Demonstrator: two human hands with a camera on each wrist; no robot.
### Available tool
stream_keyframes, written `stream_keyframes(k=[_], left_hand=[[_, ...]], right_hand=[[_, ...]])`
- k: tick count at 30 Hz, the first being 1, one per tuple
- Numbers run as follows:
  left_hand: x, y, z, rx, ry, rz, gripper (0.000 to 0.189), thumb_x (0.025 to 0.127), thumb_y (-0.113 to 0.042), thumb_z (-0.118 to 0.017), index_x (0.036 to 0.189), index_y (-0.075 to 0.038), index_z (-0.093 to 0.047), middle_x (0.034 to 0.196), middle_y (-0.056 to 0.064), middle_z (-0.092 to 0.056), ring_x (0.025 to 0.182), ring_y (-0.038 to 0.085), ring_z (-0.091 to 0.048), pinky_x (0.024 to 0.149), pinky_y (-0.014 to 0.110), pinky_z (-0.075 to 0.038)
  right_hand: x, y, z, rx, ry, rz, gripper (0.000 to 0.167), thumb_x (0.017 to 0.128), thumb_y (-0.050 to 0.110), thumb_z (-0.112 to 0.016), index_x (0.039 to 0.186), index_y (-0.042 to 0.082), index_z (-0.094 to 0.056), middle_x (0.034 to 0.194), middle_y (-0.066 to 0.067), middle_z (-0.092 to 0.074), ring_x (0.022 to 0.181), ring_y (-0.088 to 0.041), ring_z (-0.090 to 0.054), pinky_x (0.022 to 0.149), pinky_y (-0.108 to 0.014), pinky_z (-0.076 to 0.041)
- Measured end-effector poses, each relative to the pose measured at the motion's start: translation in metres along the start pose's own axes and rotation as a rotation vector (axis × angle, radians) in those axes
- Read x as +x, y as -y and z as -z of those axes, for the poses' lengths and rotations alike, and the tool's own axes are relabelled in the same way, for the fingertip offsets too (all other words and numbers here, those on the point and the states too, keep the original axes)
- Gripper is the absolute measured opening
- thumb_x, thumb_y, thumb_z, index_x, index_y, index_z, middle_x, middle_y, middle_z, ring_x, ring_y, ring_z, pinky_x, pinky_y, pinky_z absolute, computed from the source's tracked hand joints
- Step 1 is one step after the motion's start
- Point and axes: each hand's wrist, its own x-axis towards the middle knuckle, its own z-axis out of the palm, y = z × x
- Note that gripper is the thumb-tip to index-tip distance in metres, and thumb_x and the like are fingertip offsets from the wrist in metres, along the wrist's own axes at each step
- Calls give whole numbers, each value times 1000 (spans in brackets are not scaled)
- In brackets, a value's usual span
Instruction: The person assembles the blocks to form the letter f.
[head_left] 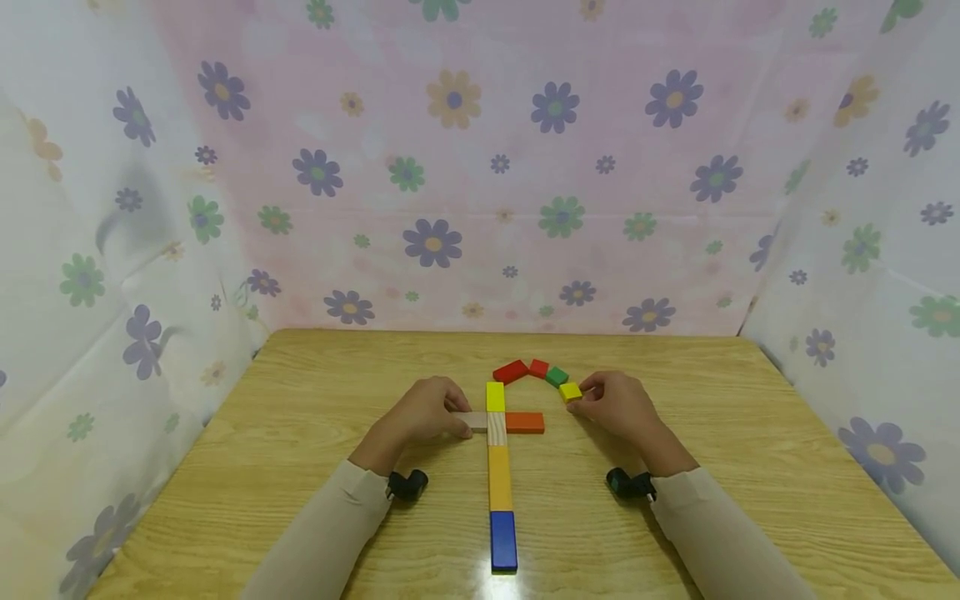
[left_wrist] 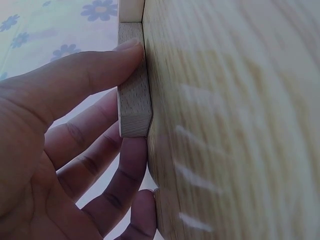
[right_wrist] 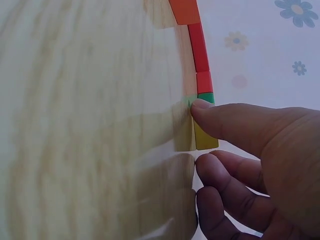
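Note:
My left hand (head_left: 423,410) pinches a plain wooden block (head_left: 477,422) between thumb and fingers, at the left arm of a cross of blocks. In the left wrist view the thumb lies along that plain block (left_wrist: 134,100). At the end of a curved row, my right hand (head_left: 618,407) pinches a small yellow block (head_left: 570,392). Beside it in the row come a green block (head_left: 557,377), a small red block (head_left: 539,368) and a longer red block (head_left: 511,372). The right wrist view shows the thumb partly covering the yellow block (right_wrist: 206,139) and green block (right_wrist: 206,97).
Down the middle run a yellow block (head_left: 495,397), a striped wooden block (head_left: 497,429), a yellow-orange block (head_left: 500,477) and a blue block (head_left: 504,541). An orange block (head_left: 525,423) forms the right arm. Flowered cloth (head_left: 495,283) surrounds the wooden table (head_left: 315,367).

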Motion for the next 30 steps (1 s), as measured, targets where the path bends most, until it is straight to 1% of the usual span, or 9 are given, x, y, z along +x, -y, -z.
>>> stream_keyframes(k=[3,9,15,20,22,25,27,30], left_hand=[[0,1,0,-3,-2,5,23,76,-18,-93,93,-19,-77,103,-4,-69,93,19,-60,86,37,-51],[2,3,0,-11,-1,-5,24,76,-18,-93,94,-18,-77,101,-4,-70,92,19,-60,86,37,-52],[2,0,0,-10,6,-6,25,76,-17,-93,96,-17,-77,102,-2,-71,92,18,-60,86,37,-52],[4,-2,1,-3,3,0,27,76,-17,-93,98,-15,-77,102,-2,-72,92,18,-60,86,37,-52],[4,-3,2,-10,11,0,29,77,-16,-92,101,-14,-78,103,-1,-72,92,18,-61,86,37,-53],[3,-2,3,-20,31,-8,37,77,-16,-92,111,-11,-77,107,1,-73,95,19,-64,89,39,-55],[2,-1,5,-21,47,-18,45,77,-17,-92,118,-11,-75,114,3,-73,100,20,-65,94,41,-55],[0,3,8,-12,55,-31,56,78,-24,-92,128,-11,-71,124,4,-71,110,22,-64,100,44,-53]], right_hand=[[1,-2,0,4,4,-4,45,87,38,-83,119,7,-73,98,-3,-72,84,-18,-64,76,-39,-56],[4,-3,-1,9,10,-2,46,87,39,-83,120,8,-73,100,-4,-72,85,-19,-64,76,-39,-55],[3,-4,0,14,17,-17,46,87,39,-83,120,8,-72,101,-5,-71,86,-20,-64,76,-38,-55],[3,-2,6,28,30,-12,48,88,38,-82,122,7,-71,104,-8,-71,89,-23,-64,78,-41,-56],[3,-2,7,30,37,-10,49,88,39,-82,123,6,-71,105,-8,-72,90,-23,-65,79,-41,-57],[4,-4,9,28,46,-7,50,89,40,-81,125,7,-70,108,-8,-72,93,-23,-66,80,-42,-57],[4,-5,10,28,53,-2,51,89,40,-81,126,6,-70,109,-9,-72,94,-23,-66,80,-43,-57],[5,-7,11,35,61,-1,52,89,40,-81,127,6,-69,110,-10,-71,95,-24,-66,81,-43,-57]])
